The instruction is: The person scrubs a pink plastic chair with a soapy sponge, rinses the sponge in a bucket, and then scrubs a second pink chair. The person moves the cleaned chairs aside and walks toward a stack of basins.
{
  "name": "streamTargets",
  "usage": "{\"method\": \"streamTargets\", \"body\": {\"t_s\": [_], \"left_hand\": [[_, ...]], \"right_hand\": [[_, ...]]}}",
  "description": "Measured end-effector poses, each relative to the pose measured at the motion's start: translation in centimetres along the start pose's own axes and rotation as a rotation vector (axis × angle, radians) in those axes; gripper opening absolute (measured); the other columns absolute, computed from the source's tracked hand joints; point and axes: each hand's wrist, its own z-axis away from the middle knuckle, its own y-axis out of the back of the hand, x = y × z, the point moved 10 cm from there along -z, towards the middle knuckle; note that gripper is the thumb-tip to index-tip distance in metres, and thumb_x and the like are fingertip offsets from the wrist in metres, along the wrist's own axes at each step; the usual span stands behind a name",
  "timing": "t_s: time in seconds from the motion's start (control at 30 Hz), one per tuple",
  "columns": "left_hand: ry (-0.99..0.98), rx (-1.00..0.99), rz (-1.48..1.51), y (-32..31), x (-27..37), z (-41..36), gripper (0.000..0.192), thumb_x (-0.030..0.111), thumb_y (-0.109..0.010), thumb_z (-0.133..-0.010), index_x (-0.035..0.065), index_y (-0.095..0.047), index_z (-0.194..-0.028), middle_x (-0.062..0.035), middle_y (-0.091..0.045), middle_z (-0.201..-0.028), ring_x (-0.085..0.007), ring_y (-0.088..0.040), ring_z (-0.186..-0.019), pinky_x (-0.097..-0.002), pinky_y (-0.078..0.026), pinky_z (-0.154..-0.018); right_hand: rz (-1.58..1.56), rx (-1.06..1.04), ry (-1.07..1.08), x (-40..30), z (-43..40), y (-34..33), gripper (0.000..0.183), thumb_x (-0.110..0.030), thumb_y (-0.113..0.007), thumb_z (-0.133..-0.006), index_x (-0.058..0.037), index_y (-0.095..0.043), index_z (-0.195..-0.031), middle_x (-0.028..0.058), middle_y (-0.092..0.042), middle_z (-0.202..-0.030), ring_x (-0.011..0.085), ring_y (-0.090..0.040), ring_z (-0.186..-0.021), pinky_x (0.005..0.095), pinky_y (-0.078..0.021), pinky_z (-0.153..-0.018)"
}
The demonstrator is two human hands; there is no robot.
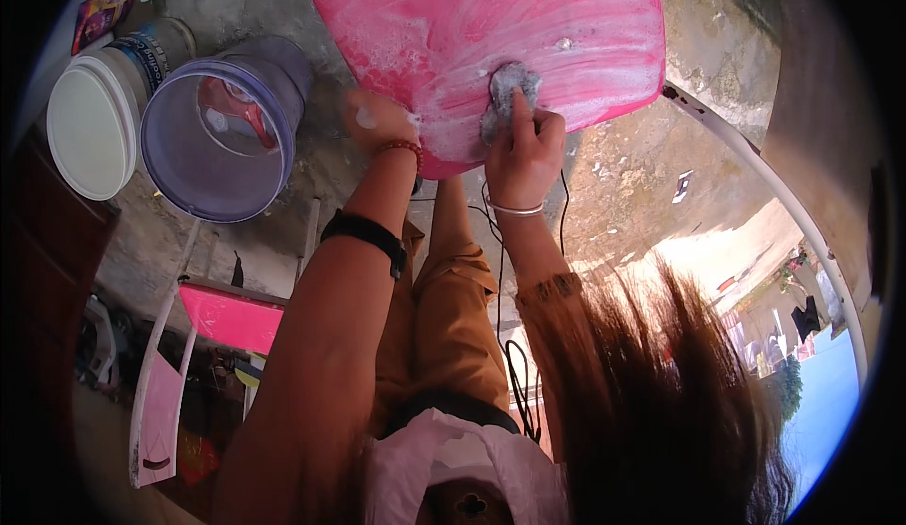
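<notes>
A pink panel (pixel 453 22) covered in soapy foam and streaks spans the top middle, tilted, with a white metal tube at its right corner. My right hand (pixel 525 150) presses a wet grey scrubbing pad or cloth (pixel 511 86) on the panel's near part, index finger extended over it. At the panel's left edge is my left hand (pixel 381 120), with some foam on it; its fingers are partly hidden, and whether they grip the edge does not show clearly.
A purple-grey bucket (pixel 159 150) holding a red item stands at left beside a lidded white bucket (pixel 92 129). Below them is a metal-framed chair with a pink seat (pixel 230 316). A white metal tube (pixel 764 164) curves down the right side. Black cables hang near my legs.
</notes>
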Motion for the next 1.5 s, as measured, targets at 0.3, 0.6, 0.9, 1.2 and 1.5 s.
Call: {"method": "streamTargets", "body": {"t_s": [0.3,0.6,0.9,1.2,1.5], "left_hand": [[-0.082,-0.125,0.165,-0.6,-1.7,0.0,0.043,0.027,-0.037,-0.100,-0.0063,-0.063,-0.095,-0.0267,-0.068,-0.102,-0.0368,-0.065,-0.089,-0.0423,-0.049,-0.080],[0.205,-0.390,0.648,-4.8,-5.4,-1.1,0.041,0.037,-0.043,-0.099,0.0019,-0.064,-0.094,-0.0112,-0.067,-0.091,-0.0250,-0.064,-0.081,-0.0388,-0.050,-0.077],[0.378,-0.686,0.712,-6.2,-7.7,2.7,0.049,0.038,-0.041,-0.099,-0.0027,-0.063,-0.116,-0.0107,-0.067,-0.113,-0.0210,-0.058,-0.103,-0.0324,-0.043,-0.095],[0.283,-0.673,0.627,-4.4,-6.1,-5.3,0.041,0.035,-0.045,-0.102,0.0014,-0.066,-0.114,-0.0076,-0.067,-0.105,-0.0166,-0.062,-0.093,-0.0320,-0.049,-0.084],[0.203,-0.090,0.879,6.2,-6.4,-3.4,0.044,0.034,-0.048,-0.096,-0.0047,-0.068,-0.101,-0.0184,-0.069,-0.106,-0.0256,-0.063,-0.098,-0.0354,-0.045,-0.093]], "right_hand": [[0.173,0.065,0.356,1.2,-9.9,-3.4,0.039,-0.016,-0.073,-0.072,-0.0172,-0.072,-0.111,0.0097,-0.061,-0.094,0.0265,-0.062,-0.083,0.0398,-0.0463,-0.071],[-0.125,-0.221,0.560,-11.7,-2.7,-4.9,0.046,-0.005,-0.069,-0.069,-0.0151,-0.072,-0.114,0.0153,-0.060,-0.111,0.0311,-0.062,-0.093,0.0400,-0.0515,-0.080],[-0.123,-0.191,0.755,-17.3,-8.9,-11.1,0.036,-0.011,-0.071,-0.075,-0.0160,-0.073,-0.110,0.0143,-0.063,-0.106,0.0320,-0.064,-0.082,0.0411,-0.0533,-0.070],[-0.114,-0.491,0.902,-19.8,-1.0,-7.4,0.044,-0.007,-0.071,-0.071,-0.0167,-0.072,-0.114,0.0130,-0.061,-0.109,0.0286,-0.063,-0.092,0.0396,-0.0510,-0.076],[0.030,-0.060,0.862,-23.7,-12.8,-10.5,0.029,-0.019,-0.074,-0.078,-0.0121,-0.075,-0.107,0.0167,-0.064,-0.096,0.0328,-0.063,-0.087,0.0429,-0.0514,-0.072]]}}
